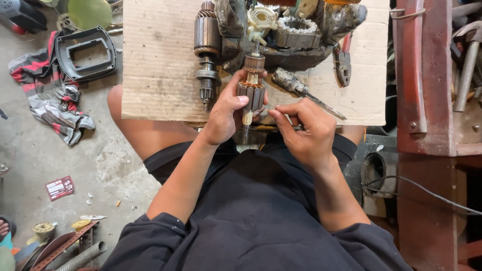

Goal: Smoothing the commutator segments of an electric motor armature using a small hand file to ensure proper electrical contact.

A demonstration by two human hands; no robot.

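Left hand fingers wrap the upright motor armature — right hand fingers pinch at its lower windings.

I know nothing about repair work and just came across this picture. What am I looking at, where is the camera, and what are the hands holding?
The camera sits on a person's head and looks down at their lap and two bare hands. The left hand grips a motor armature, a ribbed metal rotor on a shaft. The right hand pinches something small beside it, too small to tell. On the cardboard sheet lie a second armature, a screwdriver, pliers and motor housing parts. A striped cloth lies on the floor.
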